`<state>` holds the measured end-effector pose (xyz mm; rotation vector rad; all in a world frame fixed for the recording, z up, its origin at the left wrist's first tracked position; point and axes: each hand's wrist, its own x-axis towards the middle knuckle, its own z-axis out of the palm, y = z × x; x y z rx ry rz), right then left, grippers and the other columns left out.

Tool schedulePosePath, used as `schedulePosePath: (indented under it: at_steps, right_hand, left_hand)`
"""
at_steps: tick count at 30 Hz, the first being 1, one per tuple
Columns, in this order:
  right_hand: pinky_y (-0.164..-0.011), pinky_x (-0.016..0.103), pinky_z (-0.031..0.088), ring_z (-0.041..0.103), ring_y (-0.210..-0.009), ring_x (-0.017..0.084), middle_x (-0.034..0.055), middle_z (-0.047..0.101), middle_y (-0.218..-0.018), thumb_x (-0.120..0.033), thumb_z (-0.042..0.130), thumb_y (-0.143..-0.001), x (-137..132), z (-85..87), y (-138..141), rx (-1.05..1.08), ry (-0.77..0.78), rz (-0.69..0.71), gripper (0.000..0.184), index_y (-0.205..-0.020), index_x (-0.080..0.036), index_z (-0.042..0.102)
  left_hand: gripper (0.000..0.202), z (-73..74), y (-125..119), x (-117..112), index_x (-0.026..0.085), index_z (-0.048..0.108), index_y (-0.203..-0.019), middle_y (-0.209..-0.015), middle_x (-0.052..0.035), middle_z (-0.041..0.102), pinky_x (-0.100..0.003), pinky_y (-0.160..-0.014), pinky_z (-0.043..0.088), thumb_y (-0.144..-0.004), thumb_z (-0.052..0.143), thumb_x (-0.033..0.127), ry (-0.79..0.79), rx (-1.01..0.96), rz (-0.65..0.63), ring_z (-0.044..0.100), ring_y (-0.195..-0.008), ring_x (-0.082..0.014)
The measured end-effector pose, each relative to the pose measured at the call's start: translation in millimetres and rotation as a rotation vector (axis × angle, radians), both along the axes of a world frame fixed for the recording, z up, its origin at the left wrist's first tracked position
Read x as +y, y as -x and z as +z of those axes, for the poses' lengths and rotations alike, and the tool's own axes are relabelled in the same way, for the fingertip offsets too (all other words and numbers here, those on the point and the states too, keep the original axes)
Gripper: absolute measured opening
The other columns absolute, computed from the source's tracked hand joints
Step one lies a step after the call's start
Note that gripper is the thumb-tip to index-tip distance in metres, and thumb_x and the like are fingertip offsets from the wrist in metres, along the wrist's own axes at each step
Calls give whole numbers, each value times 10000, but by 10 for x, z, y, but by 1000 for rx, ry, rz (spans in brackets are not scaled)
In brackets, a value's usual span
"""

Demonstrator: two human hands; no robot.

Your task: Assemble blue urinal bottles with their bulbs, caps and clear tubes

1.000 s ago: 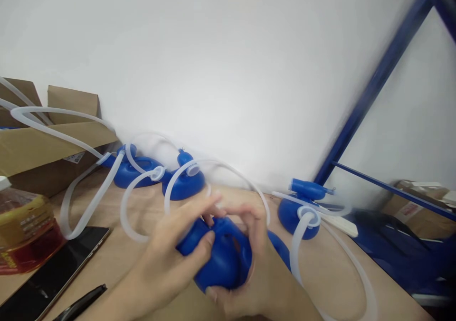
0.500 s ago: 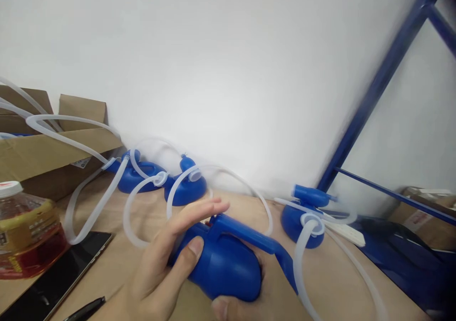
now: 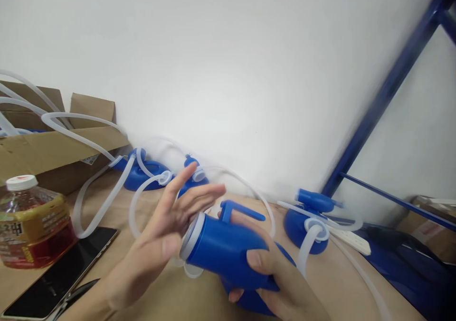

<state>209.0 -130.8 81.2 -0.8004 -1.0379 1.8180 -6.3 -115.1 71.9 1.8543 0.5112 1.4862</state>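
Observation:
My right hand [image 3: 274,276] grips a blue plastic vessel [image 3: 224,250] from below and behind, tilted so that its grey-rimmed open end points left. A blue spout [image 3: 240,210] sticks up from its top. My left hand [image 3: 167,235] is open, fingers stretched out, right at the rim of the vessel and holding nothing. A clear tube loop [image 3: 192,269] hangs just under the rim. Both hands are above the wooden table [image 3: 342,278].
Three more blue vessels [image 3: 144,174] [image 3: 192,181] [image 3: 309,221] with long clear tubes [image 3: 96,202] stand along the white wall. Left: an open cardboard box [image 3: 46,145], a drink bottle [image 3: 33,223], a phone [image 3: 60,276]. Right: a blue rack post [image 3: 388,88], a white power strip [image 3: 351,239].
The vessel has been turned so its open rim faces left. My left hand has let go of it and spread open; my right hand now holds it alone, higher up.

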Motion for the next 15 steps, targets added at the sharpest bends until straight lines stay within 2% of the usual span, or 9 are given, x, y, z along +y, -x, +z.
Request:
schedulePosePath:
  at_steps: [2,4,7,9,11,12,13,15]
  right_hand:
    - [-541,281,595,756,-778,239,108,753,-1141,-385,934,-594,32,-34,30,30,19,13,782,-1306,-208,664]
    - [-536,271,590,762,-813,252,110,756,-1128,-390,905,-626,32,-77,71,37,47,-6,748,-1305,-201,656]
    - [-537,271,589,765,-872,272,131,736,-1192,-375,870,-652,-7,-86,135,19,83,-62,710,-1300,-192,646]
    - [-528,269,586,764,-903,286,130,727,-1216,-357,879,-634,-35,-51,159,6,95,-79,695,-1275,-199,662]
    - [-520,265,584,763,-900,288,118,736,-1194,-349,908,-598,-54,-9,152,-13,94,-69,718,-1265,-212,680]
    - [-515,262,581,763,-889,285,112,743,-1176,-353,915,-589,-62,8,135,-21,91,-55,734,-1274,-220,685]
    - [-514,263,582,765,-879,281,107,746,-1170,-359,914,-596,-70,19,109,-34,81,-40,736,-1285,-233,688]
    - [-524,289,597,771,-873,284,111,741,-1188,-385,886,-662,-88,30,36,-98,-37,-22,699,-1319,-261,684]
  left_hand:
    - [621,15,43,16,384,429,-1567,-1513,-90,601,-548,-1142,505,-1018,439,676,89,52,-13,531,-1431,-365]
    - [579,-12,20,-25,351,556,-1484,-1549,-66,568,-524,-1140,511,-1034,381,670,138,94,46,533,-1424,-363]
    - [717,-106,-84,-85,307,580,-1464,-1563,-79,552,-566,-1083,548,-1003,270,761,70,47,122,528,-1418,-399]
    - [760,-162,-153,-71,298,612,-1422,-1539,-85,579,-654,-1153,449,-983,247,800,-52,24,212,436,-1487,-422]
    - [600,-192,-202,-24,326,655,-1336,-1491,-59,630,-705,-1240,270,-1027,318,715,-162,36,305,373,-1533,-397]
    - [476,-196,-218,0,344,661,-1303,-1469,-41,652,-705,-1258,220,-1059,368,628,-193,47,328,387,-1530,-375]
    - [360,-194,-229,17,360,657,-1289,-1462,-22,659,-691,-1266,219,-1081,416,529,-214,59,333,417,-1517,-351]
    - [272,-174,-235,14,387,629,-1312,-1505,2,625,-631,-1249,327,-1089,473,373,-245,77,303,481,-1480,-314]
